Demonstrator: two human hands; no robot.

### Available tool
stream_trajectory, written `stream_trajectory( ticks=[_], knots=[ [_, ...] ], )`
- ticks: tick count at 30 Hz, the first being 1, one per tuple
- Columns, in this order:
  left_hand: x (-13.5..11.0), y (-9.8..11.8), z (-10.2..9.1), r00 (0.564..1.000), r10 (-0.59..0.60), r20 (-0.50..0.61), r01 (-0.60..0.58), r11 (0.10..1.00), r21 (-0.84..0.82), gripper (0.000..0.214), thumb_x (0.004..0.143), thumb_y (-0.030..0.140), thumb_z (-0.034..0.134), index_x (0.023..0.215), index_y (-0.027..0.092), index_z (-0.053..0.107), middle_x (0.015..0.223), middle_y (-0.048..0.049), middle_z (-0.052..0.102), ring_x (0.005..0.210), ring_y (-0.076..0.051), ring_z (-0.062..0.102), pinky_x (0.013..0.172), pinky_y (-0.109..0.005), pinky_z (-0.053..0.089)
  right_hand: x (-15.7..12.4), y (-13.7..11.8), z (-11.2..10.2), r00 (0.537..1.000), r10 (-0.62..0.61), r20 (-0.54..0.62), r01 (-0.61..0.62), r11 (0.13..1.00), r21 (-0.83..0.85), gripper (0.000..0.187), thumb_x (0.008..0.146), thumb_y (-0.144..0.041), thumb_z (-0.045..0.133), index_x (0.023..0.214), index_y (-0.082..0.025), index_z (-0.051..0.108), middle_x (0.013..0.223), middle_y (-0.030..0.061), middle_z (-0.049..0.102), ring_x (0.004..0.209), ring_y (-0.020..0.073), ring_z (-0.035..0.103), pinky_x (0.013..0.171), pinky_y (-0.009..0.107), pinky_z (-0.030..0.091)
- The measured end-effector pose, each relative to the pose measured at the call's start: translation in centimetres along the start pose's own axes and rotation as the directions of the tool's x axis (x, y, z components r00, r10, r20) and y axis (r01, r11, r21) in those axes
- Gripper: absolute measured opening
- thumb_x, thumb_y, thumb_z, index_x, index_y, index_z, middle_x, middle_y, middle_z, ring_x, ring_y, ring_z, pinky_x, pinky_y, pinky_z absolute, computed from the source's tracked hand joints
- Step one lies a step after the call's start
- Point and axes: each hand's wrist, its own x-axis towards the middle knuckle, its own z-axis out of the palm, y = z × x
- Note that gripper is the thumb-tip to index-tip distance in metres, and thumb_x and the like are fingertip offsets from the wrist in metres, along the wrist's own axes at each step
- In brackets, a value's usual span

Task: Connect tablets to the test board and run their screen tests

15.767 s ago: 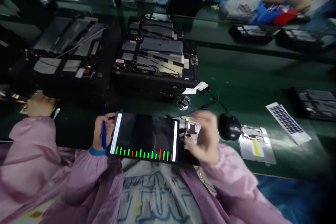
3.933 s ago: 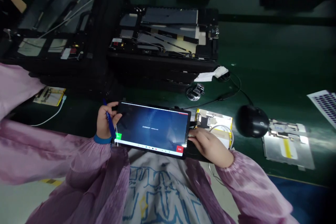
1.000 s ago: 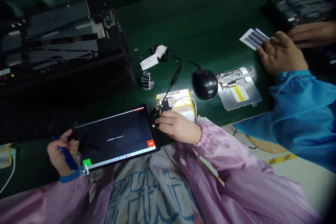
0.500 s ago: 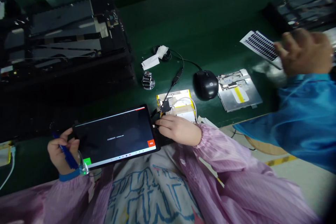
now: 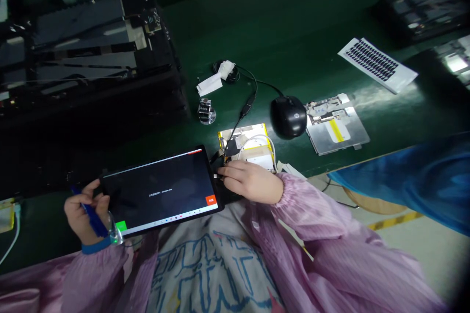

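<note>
A dark tablet (image 5: 154, 176) lies tilted in front of me, its lit screen showing a green and a red block at the lower corners. At its left edge, my left hand (image 5: 81, 215) has its fingers curled round a blue pen (image 5: 94, 221), with fingertips close to the tablet's side. My right hand (image 5: 251, 182) pinches a cable plug (image 5: 216, 176) at the tablet's right edge; the fingers partly hide it. Behind that hand a white cable (image 5: 270, 143) loops over a yellow-edged board and battery assembly (image 5: 253, 133).
A black mouse (image 5: 290, 116) sits beside a silver metal panel (image 5: 338, 132). Farther back lie a keyboard sticker sheet (image 5: 378, 64), a small round metal part (image 5: 207, 111) and a coiled cable (image 5: 231, 73). Stacked dark device parts (image 5: 84, 54) stand left. A co-worker's blue sleeve (image 5: 411, 176) is at right.
The co-worker's hand has left the keyboard sheet and gone out of view at the right, the blue sleeve drawing back. My own hands and the tablet stay nearly still.
</note>
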Motion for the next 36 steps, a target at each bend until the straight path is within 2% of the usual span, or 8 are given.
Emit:
stream_trajectory(
  ticks=[8,14,23,26,31,34,36],
  knots=[
    [0.5,-2.1,-0.3,0.992,0.125,-0.018,-0.126,0.992,-0.027,0.037,0.053,0.02,0.076,0.069,0.021,0.042,0.09,0.0006,0.072,0.089,-0.02,0.068,0.057,-0.024,0.049,0.8,0.0,-0.7,0.995,-0.081,0.062,0.086,0.993,-0.083,0.028,0.095,-0.008,0.043,0.074,-0.015,0.059,0.096,0.0098,0.069,0.076,0.0156,0.057,0.068,0.029,0.047],
    [0.5,-2.1,-0.2,0.984,0.179,-0.011,-0.18,0.983,-0.044,0.037,0.053,0.018,0.077,0.069,0.019,0.044,0.089,-0.0005,0.072,0.083,-0.016,0.067,0.055,-0.018,0.048,1.1,0.3,-0.5,0.987,-0.143,0.071,0.148,0.987,-0.07,0.029,0.094,-0.007,0.042,0.072,-0.015,0.058,0.091,0.0102,0.068,0.073,0.0156,0.056,0.066,0.028,0.047],
    [-1.0,-1.3,0.1,0.997,0.064,-0.037,-0.068,0.989,-0.132,0.038,0.061,0.025,0.081,0.071,0.019,0.045,0.093,-0.0036,0.068,0.079,-0.016,0.065,0.054,-0.02,0.049,0.8,-0.4,-0.6,0.988,-0.133,0.079,0.133,0.991,0.007,0.025,0.092,-0.006,0.046,0.075,-0.012,0.063,0.095,0.0128,0.07,0.083,0.0199,0.06,0.072,0.032,0.053],
    [-1.4,-1.3,0.1,1.0,0.021,-0.013,-0.023,0.982,-0.186,0.037,0.065,0.028,0.08,0.073,0.02,0.045,0.097,-0.0042,0.067,0.074,-0.014,0.064,0.054,-0.022,0.049,0.6,-0.7,-0.3,0.995,-0.062,0.078,0.053,0.993,0.109,0.02,0.091,-0.006,0.048,0.08,-0.012,0.063,0.098,0.0139,0.07,0.086,0.0205,0.061,0.076,0.035,0.055],
    [-1.8,-1.6,-0.3,0.999,-0.009,0.038,0.019,0.966,-0.257,0.041,0.065,0.027,0.082,0.073,0.02,0.043,0.102,-0.0032,0.066,0.049,-0.004,0.049,0.046,-0.018,0.042,0.3,-1.5,0.3,0.983,0.177,0.049,-0.183,0.933,0.311,0.01,0.091,-0.013,0.054,0.095,-0.017,0.062,0.099,0.0109,0.067,0.089,0.0198,0.063,0.077,0.036,0.057],
    [-2.0,-1.6,-0.4,0.998,-0.023,0.053,0.037,0.96,-0.279,0.042,0.066,0.028,0.081,0.073,0.019,0.041,0.103,-0.0034,0.067,0.044,-0.002,0.044,0.042,-0.017,0.037,0.2,-1.9,0.5,0.957,0.287,0.041,-0.286,0.912,0.293,0.014,0.091,-0.02,0.056,0.103,-0.017,0.063,0.1,0.0123,0.062,0.092,0.0219,0.063,0.077,0.037,0.057],
    [-2.1,-1.4,-0.4,0.997,-0.038,0.067,0.056,0.955,-0.291,0.041,0.067,0.028,0.081,0.074,0.019,0.042,0.103,-0.0037,0.066,0.044,-0.002,0.046,0.042,-0.017,0.039,0.2,-2.1,0.5,0.949,0.311,0.058,-0.315,0.911,0.265,0.017,0.091,-0.022,0.057,0.105,-0.017,0.064,0.096,0.0113,0.059,0.089,0.022,0.062,0.075,0.037,0.057]
  ],
)
